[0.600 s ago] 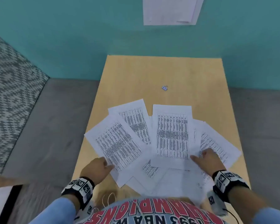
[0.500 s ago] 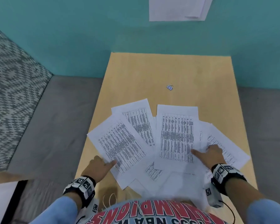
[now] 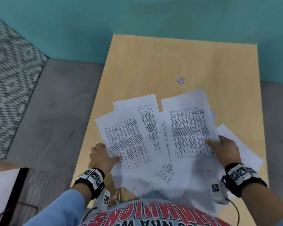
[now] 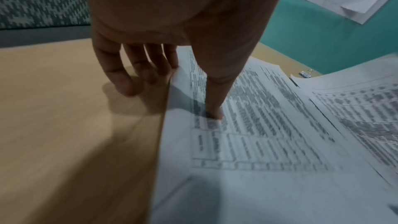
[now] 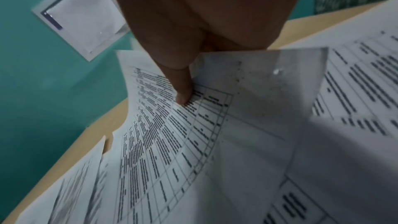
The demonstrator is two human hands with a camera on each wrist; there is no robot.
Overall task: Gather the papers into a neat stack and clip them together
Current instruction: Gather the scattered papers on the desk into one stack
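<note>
the papers (image 3: 155,144) lie spread out like a fan on the near half of the wooden table (image 3: 153,62), right in front of the person. they overlap each other and point different ways, so they are not a neat stack yet.

the left hand (image 3: 101,158) is at the left edge of the fan. its thumb (image 4: 212,108) presses down on top of a printed sheet (image 4: 247,125) while the fingers (image 4: 120,74) curl at the sheet's edge, down near the table. it looks like a pinch on that sheet, most likely so the hand can slide it in toward the middle.

the right hand (image 3: 224,149) is at the right side of the fan. its thumb (image 5: 183,91) sits on top of another printed sheet (image 5: 172,142) and the rest of the fingers are hidden under the paper. that sheet bends upward, so the hand seems to grip it and lift it a little. the two hands are well apart, one on each side, which makes sense for pushing all the sheets together from both ends.

the small binder clip (image 3: 181,80) waits alone farther back on the table, just past the top of the papers. nobody is touching it. it will be needed only after the edges line up.

one page (image 3: 245,149) sticks out to the right behind the right hand and could get left behind.
</note>
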